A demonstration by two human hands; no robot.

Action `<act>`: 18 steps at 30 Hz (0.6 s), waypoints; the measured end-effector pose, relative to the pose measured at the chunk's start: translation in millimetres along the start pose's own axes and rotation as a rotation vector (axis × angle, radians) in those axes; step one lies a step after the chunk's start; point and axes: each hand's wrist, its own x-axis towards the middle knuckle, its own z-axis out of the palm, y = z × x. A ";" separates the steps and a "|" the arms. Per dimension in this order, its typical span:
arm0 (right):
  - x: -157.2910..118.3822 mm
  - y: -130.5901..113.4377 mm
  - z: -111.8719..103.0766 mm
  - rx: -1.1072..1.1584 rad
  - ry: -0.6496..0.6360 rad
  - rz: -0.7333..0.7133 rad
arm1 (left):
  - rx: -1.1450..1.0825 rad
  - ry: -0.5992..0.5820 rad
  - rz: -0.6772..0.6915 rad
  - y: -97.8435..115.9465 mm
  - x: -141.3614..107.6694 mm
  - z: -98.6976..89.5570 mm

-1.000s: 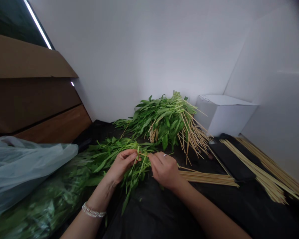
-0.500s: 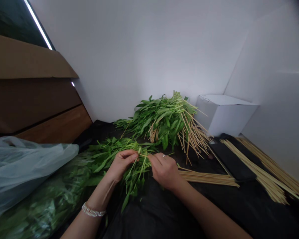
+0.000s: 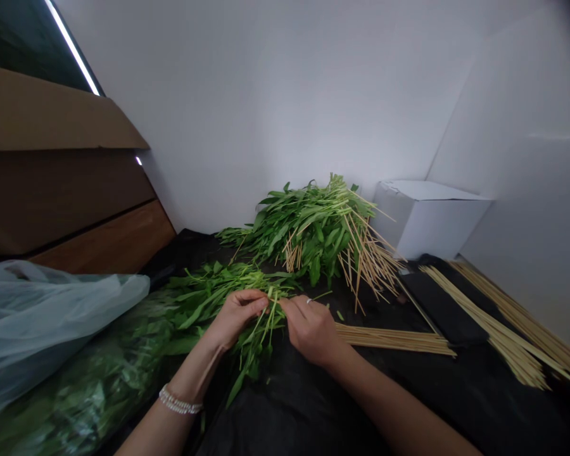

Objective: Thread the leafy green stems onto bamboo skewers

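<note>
Green leafy stems [image 3: 265, 320] hang between my two hands, in front of a loose pile of greens [image 3: 209, 291]. My left hand [image 3: 235, 316] pinches the stems near their tops between thumb and forefinger. Close beside it on the right, my right hand [image 3: 311, 329], with a ring on one finger, is closed on a thin wooden skewer whose short end shows at the stems. Most of that skewer is hidden by the fingers. Behind the hands lies a heap of greens on skewers [image 3: 320, 221], its sticks pointing right and down.
Bare skewers [image 3: 394, 339] lie right of my right hand, more bundles [image 3: 498, 329] farther right. A dark flat object [image 3: 444, 307] lies between them. A white box [image 3: 432, 215] stands at the back. Bagged greens [image 3: 90, 380] and a translucent bag [image 3: 42, 329] lie left, on black sheeting [image 3: 294, 405].
Both hands have shifted slightly; my right hand is a little left and closer to my left hand. The held stems' lower leaves have swung slightly left.
</note>
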 end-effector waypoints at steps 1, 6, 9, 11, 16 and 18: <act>-0.4 -0.4 0.4 0.007 -0.002 0.002 | 0.020 -0.005 0.010 0.3 -0.4 0.5; -1.7 -1.6 3.2 0.038 -0.020 0.000 | 0.109 -0.051 0.051 1.0 -1.5 5.2; -0.3 -1.8 3.2 0.040 -0.031 0.012 | 0.124 -0.077 0.065 2.9 -2.2 9.5; 1.0 -1.5 2.5 0.030 -0.021 0.013 | 0.144 -0.122 0.082 4.9 -3.1 11.6; 1.6 0.6 2.0 -0.034 -0.004 0.024 | 0.218 -0.057 0.143 9.2 -2.8 3.4; 1.0 1.5 2.7 -0.029 0.006 0.043 | 0.233 0.098 0.202 10.8 -0.3 -6.0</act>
